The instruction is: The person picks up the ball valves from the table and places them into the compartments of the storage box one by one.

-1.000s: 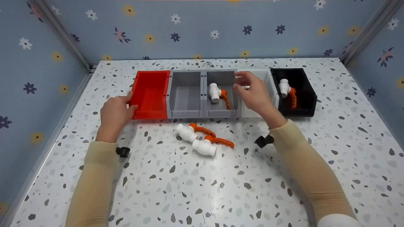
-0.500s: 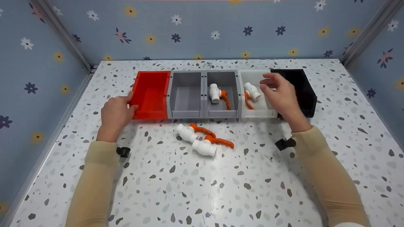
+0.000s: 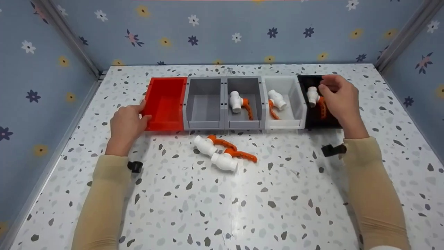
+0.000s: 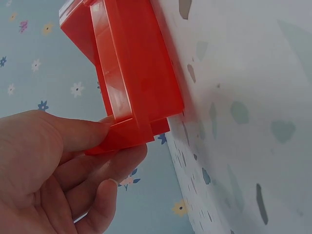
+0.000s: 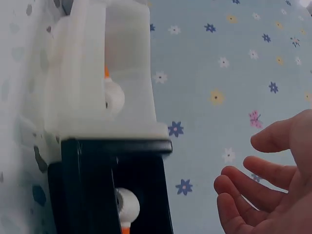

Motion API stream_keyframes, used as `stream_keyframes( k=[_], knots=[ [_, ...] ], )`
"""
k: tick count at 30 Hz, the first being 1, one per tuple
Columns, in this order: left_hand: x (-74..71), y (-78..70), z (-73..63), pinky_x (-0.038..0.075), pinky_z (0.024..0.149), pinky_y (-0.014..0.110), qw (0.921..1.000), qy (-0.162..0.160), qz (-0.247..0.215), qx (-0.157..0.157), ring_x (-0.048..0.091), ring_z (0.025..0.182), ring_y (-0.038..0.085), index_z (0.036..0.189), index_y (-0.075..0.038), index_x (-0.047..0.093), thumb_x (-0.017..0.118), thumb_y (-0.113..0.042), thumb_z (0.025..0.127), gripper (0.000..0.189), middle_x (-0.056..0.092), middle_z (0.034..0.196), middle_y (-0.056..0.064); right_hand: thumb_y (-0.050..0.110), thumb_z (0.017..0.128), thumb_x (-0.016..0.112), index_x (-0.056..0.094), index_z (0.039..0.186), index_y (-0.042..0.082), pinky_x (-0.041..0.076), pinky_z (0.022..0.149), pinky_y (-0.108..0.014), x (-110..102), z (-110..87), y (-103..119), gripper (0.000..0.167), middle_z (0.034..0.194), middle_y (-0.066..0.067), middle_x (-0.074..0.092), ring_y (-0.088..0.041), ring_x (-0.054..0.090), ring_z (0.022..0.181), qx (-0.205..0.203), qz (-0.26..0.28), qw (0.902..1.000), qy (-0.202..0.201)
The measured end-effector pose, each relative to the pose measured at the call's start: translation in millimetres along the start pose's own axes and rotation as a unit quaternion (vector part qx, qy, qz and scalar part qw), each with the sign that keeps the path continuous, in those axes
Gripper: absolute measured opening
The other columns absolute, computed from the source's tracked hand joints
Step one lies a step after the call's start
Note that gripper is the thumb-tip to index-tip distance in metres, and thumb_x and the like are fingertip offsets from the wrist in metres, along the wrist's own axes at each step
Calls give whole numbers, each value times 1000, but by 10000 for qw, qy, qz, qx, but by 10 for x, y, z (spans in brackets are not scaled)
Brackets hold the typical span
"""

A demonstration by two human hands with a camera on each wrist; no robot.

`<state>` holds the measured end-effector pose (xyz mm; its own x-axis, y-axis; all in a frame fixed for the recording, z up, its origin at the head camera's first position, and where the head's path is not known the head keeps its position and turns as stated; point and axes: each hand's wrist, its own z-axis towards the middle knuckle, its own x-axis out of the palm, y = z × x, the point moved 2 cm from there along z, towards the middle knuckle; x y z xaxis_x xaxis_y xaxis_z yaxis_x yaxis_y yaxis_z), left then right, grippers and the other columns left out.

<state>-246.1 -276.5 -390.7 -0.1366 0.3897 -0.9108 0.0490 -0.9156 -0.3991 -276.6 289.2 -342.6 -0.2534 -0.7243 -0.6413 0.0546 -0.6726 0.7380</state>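
Note:
My left hand [image 3: 126, 128] pinches the left side wall of a red bin [image 3: 165, 104], thumb inside and fingers outside, as the left wrist view shows too. Over the right side of a black bin [image 3: 312, 122] hovers my right hand [image 3: 341, 100], its fingers loosely bent with nothing between them. A white ball valve [image 3: 312, 96] with an orange handle lies in the black bin, partly behind that hand. Another ball valve [image 3: 277, 100] lies in the white bin [image 3: 285, 124], and a third valve [image 3: 236, 102] in the right-hand grey bin [image 3: 244, 125].
The bins stand side by side in a row at the back, with a second grey bin [image 3: 204, 107] beside the red one. Two more ball valves [image 3: 224, 162] lie touching on the speckled table [image 3: 222, 208] in front. Flowered panels [image 3: 222, 31] enclose the back and sides.
My right hand has moved right, from over the white bin to the black bin's right side, uncovering the valve in the white bin. My left hand has stayed on the red bin.

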Motion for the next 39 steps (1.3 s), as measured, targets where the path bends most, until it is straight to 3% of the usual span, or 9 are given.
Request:
stream_keyframes(
  k=[6, 13, 19, 26, 32, 39],
  knots=[
    [2, 20, -4, 39, 64, 40, 10000, 33, -13, -81, 54, 79, 34, 148, -11, 43, 65, -17, 96, 57, 65, 120, 27, 38, 102, 53, 60, 137, 12, 41, 97, -41, -190, 122, -254, 45, 132, -12, 60, -25, 53, 119, 517, -387, 9978, -166],
    [8, 19, 7, 38, 65, 41, 9999, 67, -48, -76, 54, 79, 35, 148, -12, 42, 66, -17, 95, 58, 65, 120, 27, 42, 99, 55, 57, 142, 15, 45, 97, -41, -359, 189, -470, 51, 137, -13, 57, -26, 53, 118, 1156, -489, 9917, 266],
    [2, 14, 5, 39, 66, 40, 9999, 84, -14, -137, 53, 81, 35, 149, -12, 41, 65, -17, 96, 58, 64, 120, 27, 43, 97, 60, 54, 143, 10, 40, 101, -54, -479, 199, -597, 58, 142, -20, 52, -37, 49, 125, 1137, -770, 9868, 858],
    [-4, 14, -5, 41, 66, 43, 10000, -22, 45, -57, 55, 82, 36, 147, -9, 44, 65, -17, 95, 57, 64, 120, 28, 46, 95, 64, 51, 146, 10, 38, 99, -61, -543, 181, -712, 63, 145, -23, 49, -40, 53, 118, 1136, -901, 9769, 1571],
    [-9, 7, -1, 40, 66, 42, 10000, 10, 40, -71, 54, 80, 36, 148, -10, 43, 65, -17, 96, 57, 65, 118, 28, 44, 94, 66, 51, 147, 13, 40, 97, -59, -546, 196, -732, 63, 144, -22, 50, -37, 56, 115, 1241, -826, 9748, 1658],
    [-17, 14, -10, 39, 66, 41, 9999, 99, 21, -70, 53, 81, 35, 148, -11, 42, 65, -18, 96, 58, 64, 120, 28, 47, 90, 71, 48, 149, 15, 34, 102, -63, -537, 174, -775, 70, 150, -22, 43, -37, 54, 118, 1522, -725, 9684, 1838]
  ],
)
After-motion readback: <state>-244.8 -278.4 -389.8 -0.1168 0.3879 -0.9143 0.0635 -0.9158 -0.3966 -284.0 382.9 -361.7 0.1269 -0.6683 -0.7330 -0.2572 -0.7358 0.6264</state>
